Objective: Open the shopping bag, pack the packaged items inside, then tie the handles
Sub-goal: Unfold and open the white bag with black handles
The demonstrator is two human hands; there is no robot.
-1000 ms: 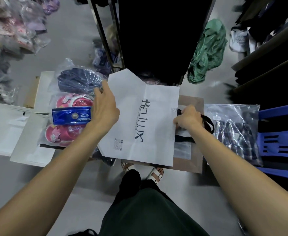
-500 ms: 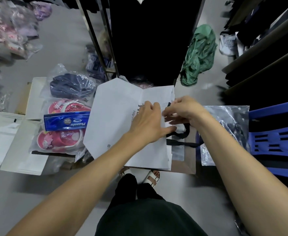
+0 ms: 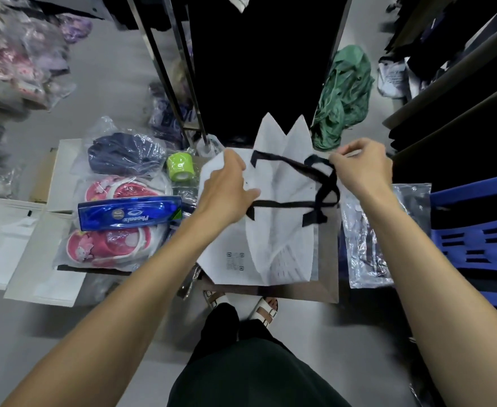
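Currently held between both hands: white shopping bag [image 3: 282, 230], black handles [image 3: 315, 186], mouth pulled apart.
- Left hand [image 3: 226, 189]: grip closed on the bag's left top edge, fingers wrapped over the panel. Half a second ago it lay flat on the bag's middle, beside the right hand.
- Right hand [image 3: 359, 168]: grip pinched shut on the right top edge, where one handle loops. It has drawn away rightward since then.
- Bag: earlier folded flat with its printed face up; now spread, side gussets showing, two pointed folds standing at the far end. It hangs over a brown board [image 3: 326, 277].
- Blue boxed item [image 3: 129, 212]: lies across pink children's sandals in clear wrap [image 3: 109, 245], left of the bag; unchanged.
- Dark garment in clear wrap [image 3: 124, 154]: just beyond the sandals.
- Green tape roll [image 3: 180, 166]: near the bag's left corner, newly uncovered.
- Clear-wrapped garment [image 3: 367, 245]: right of the bag, beside a blue plastic chair [image 3: 476, 236].
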